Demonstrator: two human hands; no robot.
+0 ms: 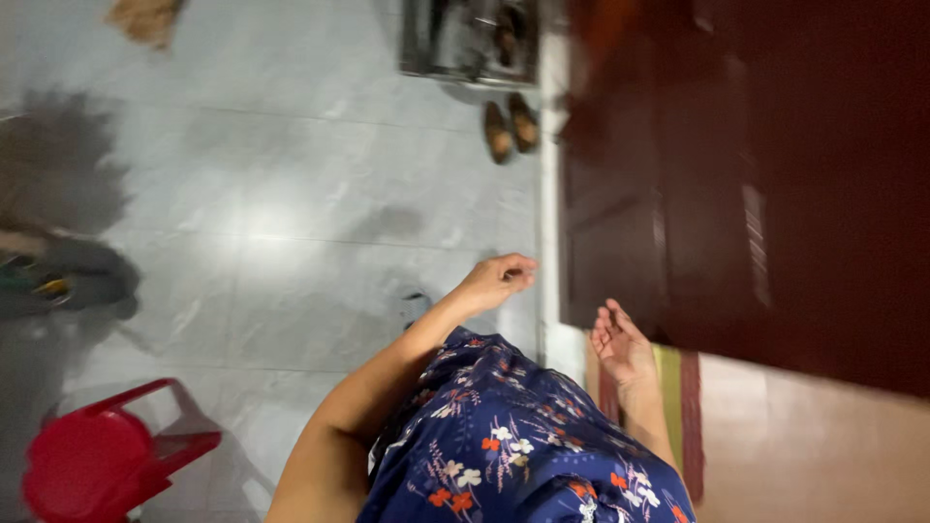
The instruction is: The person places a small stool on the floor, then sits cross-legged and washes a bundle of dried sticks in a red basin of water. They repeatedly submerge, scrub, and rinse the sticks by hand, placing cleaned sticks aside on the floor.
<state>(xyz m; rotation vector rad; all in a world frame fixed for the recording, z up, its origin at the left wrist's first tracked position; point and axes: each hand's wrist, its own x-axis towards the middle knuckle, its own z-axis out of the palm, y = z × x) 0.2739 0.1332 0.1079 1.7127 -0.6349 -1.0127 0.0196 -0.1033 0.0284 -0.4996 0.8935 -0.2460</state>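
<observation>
I look down over my blue flowered dress (513, 455) at a grey tiled floor (291, 213). My left hand (499, 280) reaches forward over the floor near a white door frame (549, 194). Its fingers are curled in and nothing shows in them. My right hand (620, 347) is held palm up with the fingers apart and empty, just short of a dark brown wooden door (697, 184). Neither hand touches anything.
A red plastic stool (102, 460) stands at the lower left. A pair of brown shoes (511, 128) lies by a metal rack (470, 41) at the top. A striped mat (678, 407) lies beneath my right hand. Dark blurred objects (58, 276) sit at the left edge.
</observation>
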